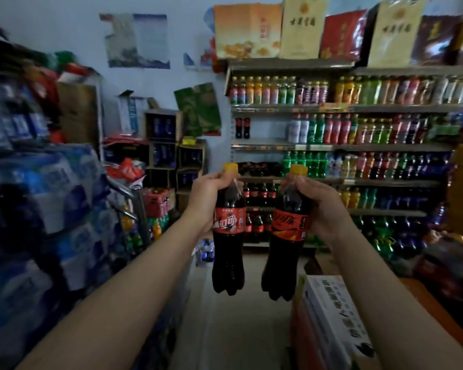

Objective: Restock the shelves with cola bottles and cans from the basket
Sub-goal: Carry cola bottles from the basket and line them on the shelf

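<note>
Stocked drink shelves [332, 145] fill upper right; left hand [207, 198] and right hand [321, 206] each grip a yellow-capped dark plastic cola bottle [229, 236] [289, 244] by the neck — likely carried for shelving.

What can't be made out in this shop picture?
Head view:
- Necks of the left cola bottle and right cola bottle: covered by the left hand and right hand.
- Stacked packs at left: blurred, print unreadable.
- White box: cut by the bottom edge.
- Shelf price strips: too small.
</note>
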Demonstrator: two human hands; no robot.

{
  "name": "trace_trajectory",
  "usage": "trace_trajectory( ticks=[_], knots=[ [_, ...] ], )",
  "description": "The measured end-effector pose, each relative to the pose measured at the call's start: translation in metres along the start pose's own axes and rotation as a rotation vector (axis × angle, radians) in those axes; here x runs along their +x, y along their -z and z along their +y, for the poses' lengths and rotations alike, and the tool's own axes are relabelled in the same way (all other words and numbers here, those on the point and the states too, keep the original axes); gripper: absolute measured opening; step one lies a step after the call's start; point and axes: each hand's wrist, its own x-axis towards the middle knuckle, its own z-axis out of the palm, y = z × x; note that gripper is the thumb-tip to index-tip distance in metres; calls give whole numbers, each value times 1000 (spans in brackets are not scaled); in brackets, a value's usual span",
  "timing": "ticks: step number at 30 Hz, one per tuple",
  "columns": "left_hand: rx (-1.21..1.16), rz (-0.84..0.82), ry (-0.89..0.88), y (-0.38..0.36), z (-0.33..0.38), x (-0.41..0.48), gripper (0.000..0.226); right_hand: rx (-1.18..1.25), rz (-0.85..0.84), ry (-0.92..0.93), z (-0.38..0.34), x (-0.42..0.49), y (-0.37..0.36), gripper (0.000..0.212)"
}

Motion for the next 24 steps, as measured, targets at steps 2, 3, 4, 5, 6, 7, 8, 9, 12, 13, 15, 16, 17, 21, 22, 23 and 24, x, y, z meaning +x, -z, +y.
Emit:
trace_trajectory(
  ticks=[2, 3, 4, 5, 6, 7, 8, 9, 12, 13, 15, 16, 17, 21, 22, 23, 24],
  knots=[
    [2, 40, -3, 20, 4, 0, 16, -14, -24, -4, 10, 7, -15, 21],
    [15, 50, -9, 30, 5, 1, 16, -20, -33, -6, 14, 10, -21, 19],
    [32, 48, -17, 37, 6, 1, 17, -24, -45, -11, 18, 11, -26, 19],
    [49, 44, -28, 43, 7, 1, 18, -32, -60, -18, 22, 13, -31, 19],
    [55, 42, -33, 50, 8, 1, 20, -51, -77, -24, 25, 15, -35, 20],
    [57, 40, -35, 54, 10, 1, 22, -80, -95, -29, 27, 17, -37, 20],
    [56, 41, -32, 58, 12, 1, 24, -107, -114, -33, 28, 18, -40, 20],
    [60, 41, -34, 63, 13, 3, 26, -130, -133, -34, 30, 21, -43, 20],
    [72, 42, -38, 72, 13, 15, 27, -160, -153, -30, 34, 33, -51, 20],
    [71, 45, -37, 74, 13, 20, 28, -162, -151, -29, 36, 37, -52, 20],
    [61, 47, -26, 77, 10, 34, 28, -158, -135, -27, 42, 48, -52, 20],
    [52, 47, -18, 77, 8, 41, 28, -150, -123, -28, 45, 54, -50, 20],
    [52, 47, -13, 77, 4, 48, 26, -139, -112, -31, 48, 59, -48, 21],
    [77, 56, 11, 74, -15, 82, 26, -119, -70, -52, 61, 87, -29, 27],
    [71, 55, 18, 72, -20, 90, 25, -122, -63, -52, 64, 95, -23, 26],
    [72, 50, 23, 70, -26, 100, 23, -129, -56, -51, 68, 105, -15, 25],
    [78, 48, 26, 68, -32, 110, 21, -137, -44, -51, 71, 116, -8, 24]
  ],
)
